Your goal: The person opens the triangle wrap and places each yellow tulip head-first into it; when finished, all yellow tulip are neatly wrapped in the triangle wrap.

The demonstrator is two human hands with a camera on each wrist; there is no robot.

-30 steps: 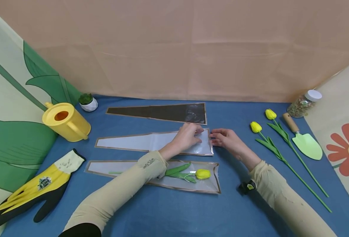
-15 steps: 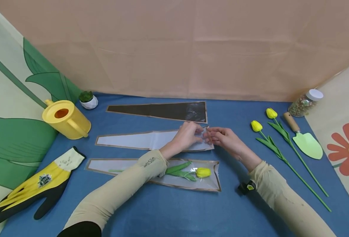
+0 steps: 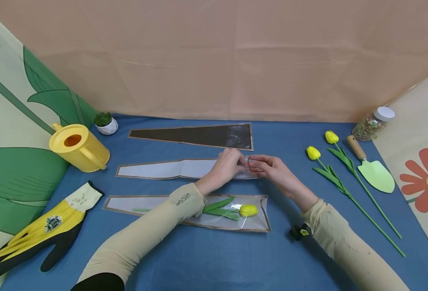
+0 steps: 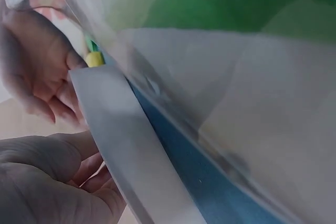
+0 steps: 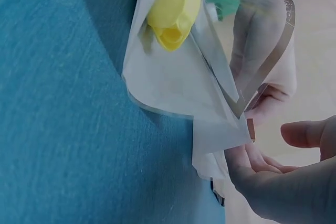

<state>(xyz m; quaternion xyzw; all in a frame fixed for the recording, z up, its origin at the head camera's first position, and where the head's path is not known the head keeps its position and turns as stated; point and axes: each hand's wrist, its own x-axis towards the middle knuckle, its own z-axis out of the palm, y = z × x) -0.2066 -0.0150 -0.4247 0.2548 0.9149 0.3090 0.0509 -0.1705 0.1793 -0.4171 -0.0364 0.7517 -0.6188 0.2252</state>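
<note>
A white, clear-fronted flower sleeve [image 3: 159, 169] with a brown border lies in the middle row on the blue cloth. At its wide right end, my left hand [image 3: 225, 166] pinches the clear film, seen best in the right wrist view. My right hand [image 3: 277, 173] touches the lifted end from the right; in the right wrist view its thumb [image 5: 304, 132] stands apart from the fingers, which meet the white sheet [image 5: 223, 135]. Nearer to me, a second sleeve [image 3: 126, 205] holds a yellow tulip [image 3: 248, 210], partly hidden under my left forearm.
A black sleeve [image 3: 188, 135] lies behind. Two yellow tulips [image 3: 339, 184], a green trowel [image 3: 376, 176] and a lidded jar [image 3: 372, 124] are on the right. Leftward are a yellow watering can [image 3: 79, 147], a potted succulent [image 3: 106, 123] and a gardening glove [image 3: 46, 230].
The right hand has moved left to the middle sleeve's wide end, and that end has lifted and bent. The left hand has stayed nearly in place.
</note>
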